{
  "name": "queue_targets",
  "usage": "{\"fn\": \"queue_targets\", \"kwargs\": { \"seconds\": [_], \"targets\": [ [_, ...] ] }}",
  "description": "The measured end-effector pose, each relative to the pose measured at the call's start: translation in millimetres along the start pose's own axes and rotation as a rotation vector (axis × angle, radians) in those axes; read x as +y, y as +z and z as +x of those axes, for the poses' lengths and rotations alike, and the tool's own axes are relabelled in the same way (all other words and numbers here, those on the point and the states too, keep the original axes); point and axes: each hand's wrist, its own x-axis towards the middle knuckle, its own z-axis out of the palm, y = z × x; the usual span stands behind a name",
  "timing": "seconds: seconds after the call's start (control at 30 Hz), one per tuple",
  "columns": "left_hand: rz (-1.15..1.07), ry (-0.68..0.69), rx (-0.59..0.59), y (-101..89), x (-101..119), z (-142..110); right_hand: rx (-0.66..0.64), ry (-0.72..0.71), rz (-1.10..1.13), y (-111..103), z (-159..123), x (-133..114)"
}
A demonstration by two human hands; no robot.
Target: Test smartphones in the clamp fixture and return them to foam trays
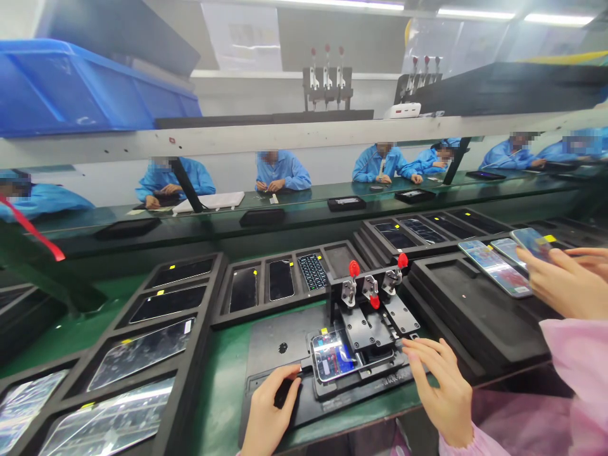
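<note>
A phone (332, 356) with a lit, colourful screen lies in a black clamping fixture (375, 329) with red-handled toggle clamps (354, 269). My left hand (268, 415) rests on the fixture's base plate (275, 345) just left of the phone, fingers bent, index tip near the phone's left edge, holding nothing. My right hand (439, 389) lies at the fixture's right front corner with fingers spread, touching its edge.
Black foam trays (216, 297) of phones and glass panels sit left and behind. At the right, a co-worker's hand (565, 282) in a pink sleeve holds phones (498, 269) over an empty black tray (475, 304). Several people in blue sit across the conveyor (304, 209).
</note>
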Motion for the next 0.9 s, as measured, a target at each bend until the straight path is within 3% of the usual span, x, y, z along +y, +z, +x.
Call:
{"fn": "queue_targets", "kwargs": {
  "seconds": [0.23, 0.5, 0.73, 0.9],
  "targets": [
    [0.028, 0.022, 0.028, 1.4, -1, 0, -0.028, -0.025, 0.016, -2, 4, 2],
    [0.044, 0.052, -0.023, 6.3, 6, 6, -0.033, 0.030, 0.023, 6, 52, 1],
    [0.016, 0.028, -0.027, 10.9, 11, 11, -0.284, 0.060, -0.005, 25, 58, -5],
    [0.027, 0.023, -0.024, 11.4, 14, 15, -0.305, 0.067, 0.024, 41, 65, -11]
  ]
}}
